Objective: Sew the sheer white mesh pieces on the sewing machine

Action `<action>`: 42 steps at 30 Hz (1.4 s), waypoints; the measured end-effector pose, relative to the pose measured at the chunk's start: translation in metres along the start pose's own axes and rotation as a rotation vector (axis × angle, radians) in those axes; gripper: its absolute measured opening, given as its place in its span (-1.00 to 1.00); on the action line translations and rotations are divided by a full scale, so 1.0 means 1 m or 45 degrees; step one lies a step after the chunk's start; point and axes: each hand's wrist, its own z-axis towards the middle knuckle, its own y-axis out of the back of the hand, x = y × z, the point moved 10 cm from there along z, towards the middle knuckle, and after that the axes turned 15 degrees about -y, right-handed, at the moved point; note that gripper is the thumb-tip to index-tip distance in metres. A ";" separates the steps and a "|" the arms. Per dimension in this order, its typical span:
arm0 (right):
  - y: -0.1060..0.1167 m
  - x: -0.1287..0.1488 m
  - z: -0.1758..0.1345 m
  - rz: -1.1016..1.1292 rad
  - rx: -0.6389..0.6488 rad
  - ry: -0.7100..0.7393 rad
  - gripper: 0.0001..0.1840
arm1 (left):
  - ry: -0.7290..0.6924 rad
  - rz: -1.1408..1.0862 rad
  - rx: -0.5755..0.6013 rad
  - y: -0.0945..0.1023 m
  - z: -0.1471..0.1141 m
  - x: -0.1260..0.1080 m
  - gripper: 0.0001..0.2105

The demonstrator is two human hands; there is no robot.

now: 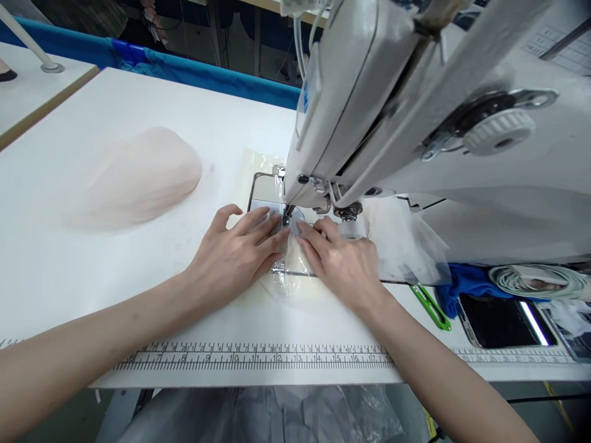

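A white sewing machine [341, 104] stands over the table, its presser foot [287, 216] low above the metal needle plate [268, 189]. My left hand [237, 249] lies palm down just left of the foot, fingers spread and stretched over the plate. On the other side, my right hand [339, 255] has thumb and forefinger drawn together close to the needle; what they pinch, if anything, is too small and hidden to tell. Sheer white fabric [401, 237] lies bunched right of my right hand, under the machine arm. Clear tape [292, 271] covers part of the plate.
A thin beige cup-shaped piece [152, 172] rests on the white table [69, 271] at left. A printed ruler [258, 357] follows the front edge. At right are a green cutter [430, 306], a phone [508, 321], blue cloth [462, 283] and a coiled cable [535, 280].
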 end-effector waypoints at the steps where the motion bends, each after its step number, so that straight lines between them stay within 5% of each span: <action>1: 0.004 -0.003 0.000 0.033 0.007 -0.015 -0.65 | 0.003 0.004 -0.002 0.004 -0.001 0.000 -0.75; 4: 0.013 -0.008 -0.001 0.267 0.200 -0.045 -0.73 | 0.009 -0.052 0.019 0.014 -0.008 0.004 -0.78; 8: 0.004 0.009 -0.018 0.582 0.809 0.096 -0.86 | -0.187 -0.315 0.167 0.010 -0.013 -0.006 -0.75; 13: 0.003 -0.004 -0.018 0.810 0.950 -0.103 -0.84 | -0.137 -0.521 0.222 0.006 -0.007 -0.002 -0.72; 17: 0.002 -0.021 -0.012 0.937 0.883 -0.311 -0.81 | 0.043 -0.583 0.307 0.001 -0.002 0.007 -0.75; 21: 0.006 -0.011 -0.008 0.836 0.740 -0.179 -0.75 | 0.078 -0.570 0.375 -0.008 0.003 0.012 -0.83; 29: 0.016 -0.018 0.001 0.778 0.184 -0.165 -0.73 | 0.109 -0.882 0.385 -0.026 0.018 0.030 -0.74; 35: 0.013 -0.016 0.001 0.703 0.218 -0.142 -0.77 | 0.104 -1.142 0.274 -0.019 0.016 0.029 -0.57; 42: 0.027 0.012 -0.013 0.498 0.156 0.205 -0.81 | -0.317 -0.282 -0.075 0.010 -0.001 -0.019 -0.78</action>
